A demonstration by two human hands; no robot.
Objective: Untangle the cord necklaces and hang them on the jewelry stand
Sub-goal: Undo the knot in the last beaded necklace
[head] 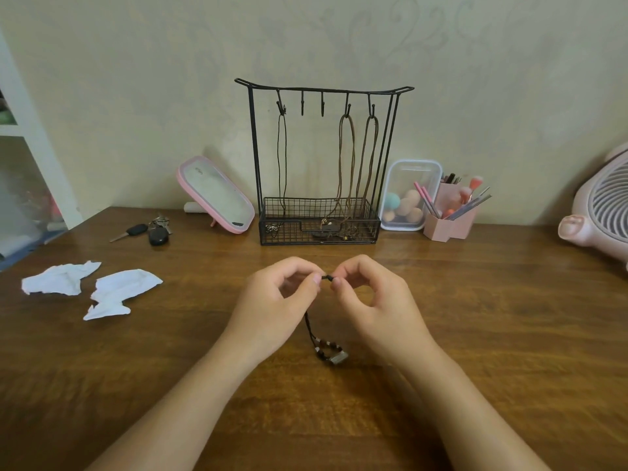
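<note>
A black cord necklace [327,348] with small beads and a silver pendant hangs between my hands above the wooden table. My left hand [277,300] and my right hand [370,300] both pinch the top of its cord between thumb and forefinger, fingertips almost touching. Behind them stands the black wire jewelry stand [323,90] with a basket base. A dark cord necklace [282,158] hangs from its leftmost hook. Two brown cord necklaces [346,158] [368,158] hang from the two right hooks, their pendants lying in the basket. The two middle hooks are bare.
A pink mirror [217,195] leans left of the stand, with keys [153,231] in front of it. Two crumpled tissues [91,283] lie at the left. A clear box of sponges [409,195], a pink brush holder [452,215] and a pink fan [601,205] stand at the right.
</note>
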